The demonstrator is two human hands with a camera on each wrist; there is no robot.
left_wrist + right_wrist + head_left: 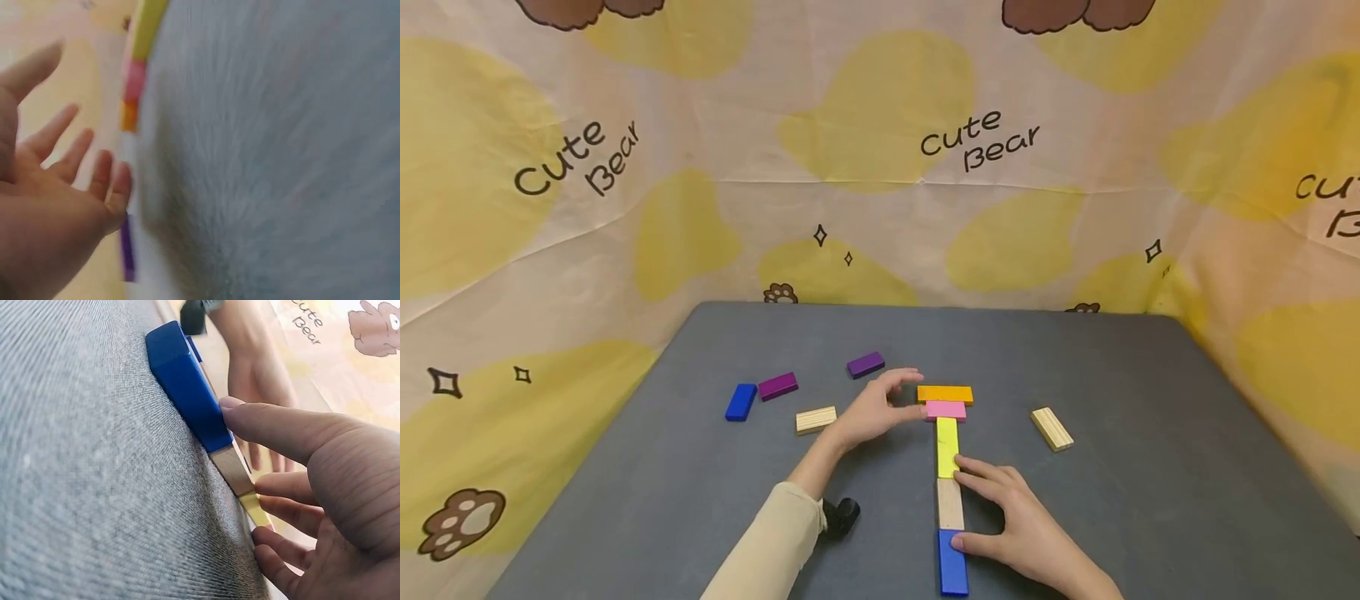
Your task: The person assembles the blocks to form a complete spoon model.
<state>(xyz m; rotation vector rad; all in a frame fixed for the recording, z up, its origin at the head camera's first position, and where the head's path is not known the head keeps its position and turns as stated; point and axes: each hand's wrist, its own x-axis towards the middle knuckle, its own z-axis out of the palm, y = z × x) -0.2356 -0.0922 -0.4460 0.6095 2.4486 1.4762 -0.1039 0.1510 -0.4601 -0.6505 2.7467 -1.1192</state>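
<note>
A column of blocks runs away from me: a blue block [953,567], a plain wood block [950,505], a yellow block [947,446] and a pink block [946,410]. An orange block [945,394] lies crosswise at its far end. My right hand [1022,521] touches the column from the right, thumb on the blue block and fingertips at the yellow one. In the right wrist view its fingers look loosely extended. My left hand [874,410] hovers left of the pink and orange blocks, fingers spread and nothing held; its thumb tip is near the pink block.
Left of the column lie a blue block [741,402], a magenta block [778,386], a purple block [866,365] and a plain wood block [816,420]. Another wood block [1052,429] lies right. Patterned cloth [880,125] hangs around the grey table [1135,392].
</note>
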